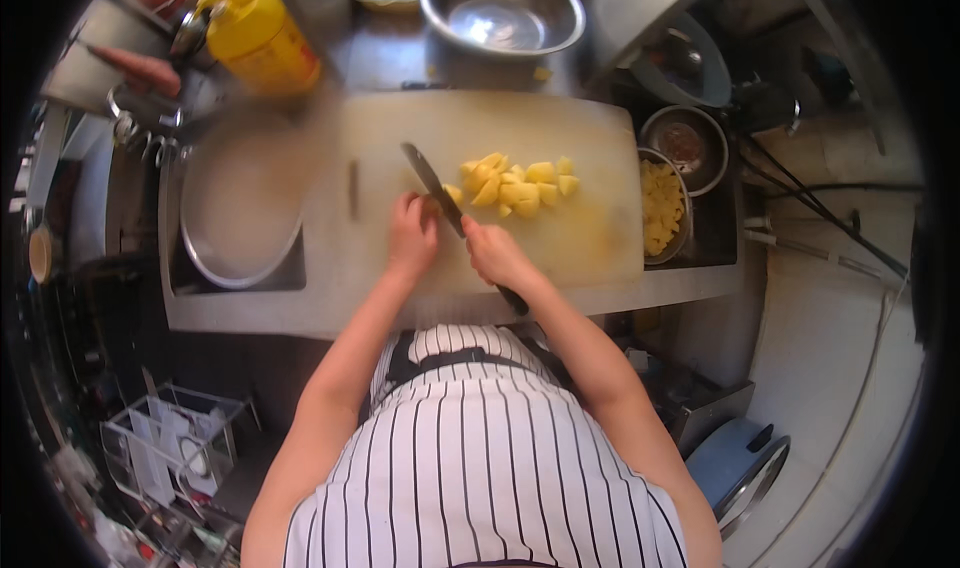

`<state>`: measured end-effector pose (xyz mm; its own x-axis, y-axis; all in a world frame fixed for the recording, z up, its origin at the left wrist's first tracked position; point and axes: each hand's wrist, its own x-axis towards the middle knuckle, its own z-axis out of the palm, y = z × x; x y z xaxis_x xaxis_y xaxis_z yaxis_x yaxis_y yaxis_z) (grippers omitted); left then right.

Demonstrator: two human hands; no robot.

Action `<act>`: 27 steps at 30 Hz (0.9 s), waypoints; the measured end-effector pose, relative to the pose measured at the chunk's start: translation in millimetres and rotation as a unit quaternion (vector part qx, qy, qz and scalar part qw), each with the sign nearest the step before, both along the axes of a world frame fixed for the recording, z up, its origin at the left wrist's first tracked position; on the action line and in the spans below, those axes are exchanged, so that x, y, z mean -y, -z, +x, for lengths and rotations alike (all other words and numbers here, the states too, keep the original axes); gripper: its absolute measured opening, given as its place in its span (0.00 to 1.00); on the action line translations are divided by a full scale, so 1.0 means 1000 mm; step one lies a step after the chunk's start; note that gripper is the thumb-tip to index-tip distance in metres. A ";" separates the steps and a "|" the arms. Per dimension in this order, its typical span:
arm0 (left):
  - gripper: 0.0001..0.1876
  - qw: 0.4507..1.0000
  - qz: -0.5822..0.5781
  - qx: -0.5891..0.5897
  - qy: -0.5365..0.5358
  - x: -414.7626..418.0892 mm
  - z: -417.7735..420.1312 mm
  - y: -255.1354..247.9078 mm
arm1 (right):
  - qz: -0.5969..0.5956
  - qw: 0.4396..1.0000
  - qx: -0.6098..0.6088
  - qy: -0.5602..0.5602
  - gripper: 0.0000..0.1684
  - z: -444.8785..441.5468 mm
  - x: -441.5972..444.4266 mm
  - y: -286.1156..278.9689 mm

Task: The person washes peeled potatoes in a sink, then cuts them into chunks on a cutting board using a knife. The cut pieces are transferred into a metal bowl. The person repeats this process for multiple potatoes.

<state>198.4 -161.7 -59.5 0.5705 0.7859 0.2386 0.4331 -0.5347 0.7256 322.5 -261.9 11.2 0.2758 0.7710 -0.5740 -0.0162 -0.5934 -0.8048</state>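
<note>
My right hand (495, 253) grips a kitchen knife (429, 172) by its dark handle, which sticks out below the palm. The blade slants up and left over a white plastic cutting board (405, 118). Just left of the blade, my left hand (414, 234) has its fingers curled down on a yellow potato piece, mostly hidden under the fingertips. A cut potato piece (453, 193) lies against the blade's right side. Farther right, several potato chunks (517, 185) form a loose pile on the board.
A steel bowl of potato chunks (660, 215) adjoins the board's right edge, beside another steel bowl (682, 148). On the left stands a large round basin (244, 200) holding cloudy content. Behind the board are a big steel bowl (502, 24) and a yellow jug (259, 39).
</note>
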 end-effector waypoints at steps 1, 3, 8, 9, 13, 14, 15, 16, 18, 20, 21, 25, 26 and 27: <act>0.21 1.000 0.026 0.010 0.003 0.000 0.009 -0.003 | 0.010 0.999 -0.043 0.013 0.32 0.005 0.008 -0.004; 0.26 0.997 0.074 0.028 0.009 0.001 0.028 -0.009 | 0.044 0.991 -0.103 0.071 0.32 0.017 0.027 -0.007; 0.44 0.990 0.084 0.010 0.111 0.023 0.088 -0.011 | 0.101 0.954 -0.077 0.272 0.30 0.067 0.095 -0.011; 0.45 0.990 0.075 0.019 0.119 0.026 0.098 -0.012 | 0.106 0.944 -0.061 0.306 0.30 0.076 0.110 -0.009; 0.44 0.984 0.092 0.013 0.150 0.033 0.135 -0.018 | 0.109 0.900 -0.089 0.413 0.30 0.103 0.164 0.007; 0.44 0.982 0.104 0.006 0.160 0.036 0.146 -0.016 | 0.118 0.891 -0.094 0.428 0.31 0.107 0.177 0.008; 0.43 0.979 0.118 -0.004 0.167 0.036 0.152 -0.016 | 0.119 0.885 -0.094 0.440 0.31 0.110 0.187 0.013; 0.42 0.978 0.121 0.004 0.172 0.039 0.161 -0.016 | 0.119 0.880 -0.093 0.450 0.31 0.114 0.198 0.018; 0.40 0.976 0.123 0.021 0.180 0.050 0.185 -0.014 | 0.120 0.869 -0.086 0.472 0.31 0.121 0.211 0.024; 0.38 0.975 0.123 0.028 0.184 0.058 0.204 -0.011 | 0.134 0.861 -0.101 0.481 0.31 0.126 0.222 0.031; 0.37 0.975 0.121 0.033 0.185 0.064 0.214 -0.010 | 0.140 0.856 -0.106 0.486 0.31 0.131 0.229 0.034; 0.33 0.976 0.116 0.038 0.182 0.090 0.259 -0.005 | 0.148 0.839 -0.117 0.510 0.31 0.148 0.250 0.039; 0.33 0.976 0.119 0.031 0.181 0.099 0.273 -0.006 | 0.147 0.829 -0.122 0.525 0.31 0.152 0.255 0.040; 0.32 0.976 0.122 0.024 0.179 0.109 0.288 -0.006 | 0.147 0.820 -0.127 0.538 0.31 0.156 0.259 0.042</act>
<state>486.7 -270.2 -53.0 0.7815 0.4544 0.4275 0.1550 -0.8052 0.5724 478.6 -521.0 -30.7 0.7874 0.2748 -0.5518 -0.5930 0.0934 -0.7998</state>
